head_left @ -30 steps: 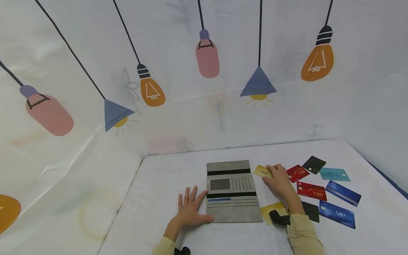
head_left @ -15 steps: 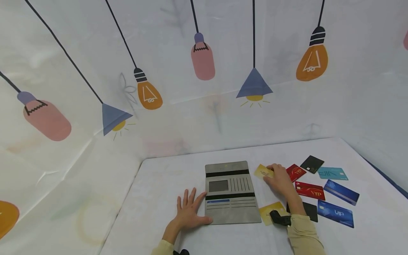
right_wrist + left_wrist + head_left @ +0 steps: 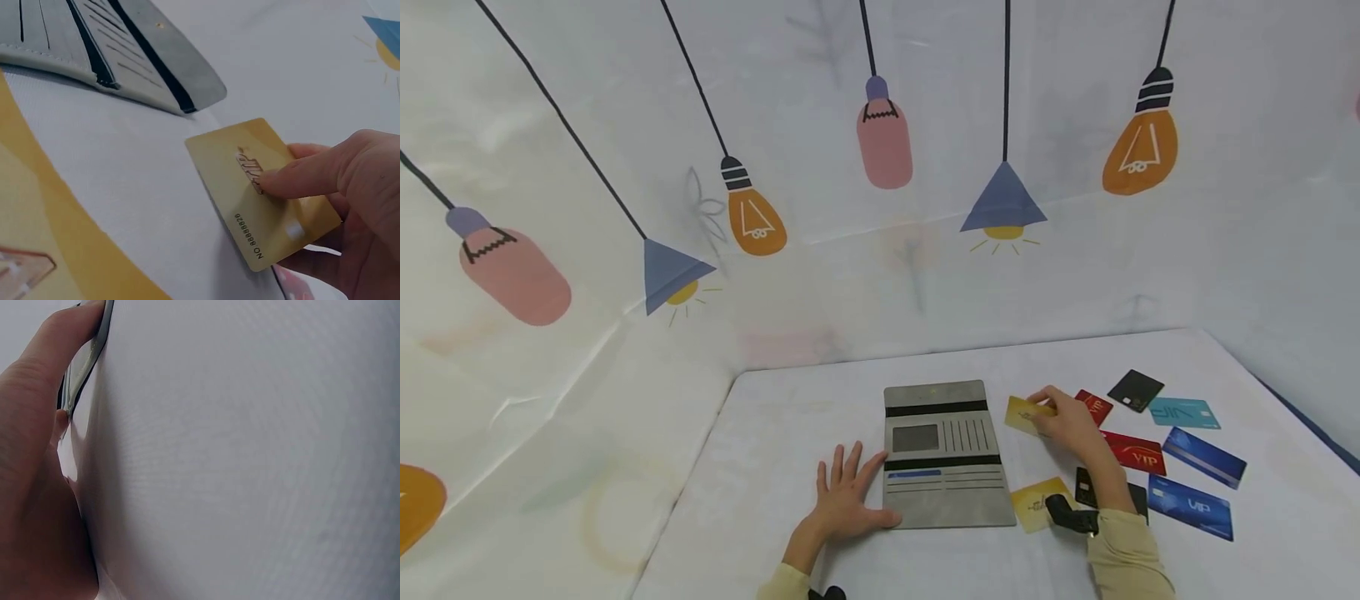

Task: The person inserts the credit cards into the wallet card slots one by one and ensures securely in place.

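The right hand point(image 3: 1070, 422) pinches a gold card point(image 3: 231, 178) between its fingers point(image 3: 305, 149), the left hand point(image 3: 847, 502), spread wide, touches the wallet point(image 3: 950, 467), and the right forearm point(image 3: 1111, 486) partly covers a black card point(image 3: 1085, 483).

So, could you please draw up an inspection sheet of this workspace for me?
Surface: white tabletop, finely textured up close.
Job's things: open grey rectangular card wallet, lying flat; glossy gold rectangular VIP card, held beside it.
Clutter: another gold card, two red cards, two black cards, two blue cards and one teal card, loose right of the wallet.
Hands: left hand, fingers spread, touches the wallet's left edge; right hand pinches the first gold card.
Cables: nothing seen.
Surroundings: white backdrop with printed hanging lamps.
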`<action>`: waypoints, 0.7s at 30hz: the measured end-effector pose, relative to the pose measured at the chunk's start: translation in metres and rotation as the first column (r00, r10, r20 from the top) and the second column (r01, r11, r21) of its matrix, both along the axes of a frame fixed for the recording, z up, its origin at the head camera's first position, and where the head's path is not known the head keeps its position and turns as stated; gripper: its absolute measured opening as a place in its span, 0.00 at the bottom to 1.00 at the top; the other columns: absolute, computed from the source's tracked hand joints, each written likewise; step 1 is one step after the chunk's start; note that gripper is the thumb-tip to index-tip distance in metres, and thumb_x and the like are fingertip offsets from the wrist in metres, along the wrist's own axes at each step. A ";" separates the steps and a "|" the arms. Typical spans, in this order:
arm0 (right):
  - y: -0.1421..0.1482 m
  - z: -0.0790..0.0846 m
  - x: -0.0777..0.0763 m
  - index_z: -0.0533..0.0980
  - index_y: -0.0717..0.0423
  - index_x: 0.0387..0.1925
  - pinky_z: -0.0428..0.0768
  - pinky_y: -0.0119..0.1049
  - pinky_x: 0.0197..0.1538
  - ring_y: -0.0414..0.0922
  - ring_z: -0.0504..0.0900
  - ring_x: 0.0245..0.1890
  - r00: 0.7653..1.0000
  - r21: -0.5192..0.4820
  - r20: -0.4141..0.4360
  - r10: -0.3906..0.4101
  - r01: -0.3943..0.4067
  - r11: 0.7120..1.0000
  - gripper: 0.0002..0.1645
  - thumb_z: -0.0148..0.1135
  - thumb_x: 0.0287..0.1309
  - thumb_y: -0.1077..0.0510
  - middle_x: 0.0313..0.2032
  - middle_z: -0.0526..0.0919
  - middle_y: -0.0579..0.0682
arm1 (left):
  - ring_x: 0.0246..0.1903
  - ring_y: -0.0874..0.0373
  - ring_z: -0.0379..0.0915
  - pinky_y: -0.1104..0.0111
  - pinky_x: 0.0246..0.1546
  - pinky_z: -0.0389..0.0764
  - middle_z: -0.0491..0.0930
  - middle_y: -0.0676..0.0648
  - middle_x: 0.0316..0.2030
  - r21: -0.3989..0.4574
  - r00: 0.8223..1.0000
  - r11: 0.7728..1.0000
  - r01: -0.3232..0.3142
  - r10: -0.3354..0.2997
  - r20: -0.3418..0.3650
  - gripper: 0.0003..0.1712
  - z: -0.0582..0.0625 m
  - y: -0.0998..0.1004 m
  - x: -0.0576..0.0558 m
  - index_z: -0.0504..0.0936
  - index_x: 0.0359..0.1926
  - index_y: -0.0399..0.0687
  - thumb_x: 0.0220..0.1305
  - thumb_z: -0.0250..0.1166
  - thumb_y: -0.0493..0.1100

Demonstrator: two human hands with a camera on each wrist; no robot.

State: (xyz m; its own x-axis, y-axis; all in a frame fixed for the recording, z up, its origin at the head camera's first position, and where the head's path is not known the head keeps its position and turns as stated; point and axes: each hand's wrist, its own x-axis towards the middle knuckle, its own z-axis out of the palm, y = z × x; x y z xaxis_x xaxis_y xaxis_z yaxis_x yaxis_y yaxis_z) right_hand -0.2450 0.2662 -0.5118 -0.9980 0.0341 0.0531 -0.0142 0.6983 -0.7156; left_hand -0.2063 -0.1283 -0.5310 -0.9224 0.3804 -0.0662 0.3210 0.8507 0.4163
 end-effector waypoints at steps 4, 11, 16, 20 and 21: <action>-0.006 0.005 -0.003 0.76 0.59 0.52 0.81 0.54 0.46 0.56 0.79 0.42 0.999 0.006 -0.001 0.046 -0.046 0.999 0.18 0.59 0.61 0.60 0.47 0.82 0.66 | 0.75 0.33 0.30 0.33 0.67 0.32 0.47 0.37 0.77 -0.001 1.000 1.000 0.000 0.000 -0.004 0.56 0.001 -0.002 0.000 0.58 0.75 0.63 0.47 0.68 0.73; -0.013 0.011 -0.003 0.76 0.54 0.51 0.81 0.49 0.44 0.53 0.79 0.41 0.995 0.014 0.006 0.101 -0.102 0.995 0.16 0.61 0.62 0.58 0.44 0.83 0.60 | 0.74 0.30 0.30 0.33 0.66 0.29 0.47 0.35 0.76 0.039 1.000 0.999 0.014 -0.014 0.009 0.56 0.007 -0.002 0.004 0.59 0.74 0.59 0.48 0.68 0.72; -0.016 0.016 0.001 0.76 0.53 0.50 0.81 0.47 0.42 0.52 0.79 0.39 0.992 0.018 0.000 0.123 -0.123 0.992 0.15 0.63 0.61 0.57 0.42 0.84 0.59 | 0.75 0.32 0.31 0.33 0.67 0.31 0.46 0.37 0.77 0.016 1.000 1.000 0.004 -0.004 0.014 0.55 0.007 -0.001 0.005 0.59 0.74 0.60 0.48 0.68 0.73; -0.021 0.018 0.002 0.76 0.53 0.49 0.79 0.42 0.40 0.50 0.79 0.38 0.986 -0.013 -0.024 0.168 -0.168 0.986 0.15 0.64 0.62 0.56 0.41 0.84 0.56 | 0.75 0.34 0.30 0.34 0.68 0.31 0.45 0.38 0.77 -0.012 1.000 1.000 -0.009 0.009 0.025 0.55 0.006 0.000 0.005 0.58 0.75 0.63 0.48 0.67 0.73; -0.023 0.019 0.002 0.75 0.53 0.49 0.78 0.42 0.39 0.49 0.79 0.38 0.983 -0.022 -0.032 0.183 -0.184 0.983 0.15 0.64 0.62 0.56 0.40 0.84 0.56 | 0.75 0.34 0.30 0.34 0.68 0.31 0.45 0.38 0.77 -0.014 1.000 1.000 -0.011 0.011 0.028 0.56 0.006 0.000 0.004 0.58 0.75 0.63 0.48 0.67 0.73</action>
State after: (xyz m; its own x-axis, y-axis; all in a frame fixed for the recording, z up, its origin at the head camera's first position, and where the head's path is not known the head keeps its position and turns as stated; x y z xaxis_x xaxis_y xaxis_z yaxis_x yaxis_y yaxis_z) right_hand -0.2430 0.2428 -0.4928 -0.9854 -0.1479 0.0840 -0.1618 0.6637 -0.7303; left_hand -0.2020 -0.1280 -0.5252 -0.9244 0.3689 -0.0975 0.2996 0.8600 0.4131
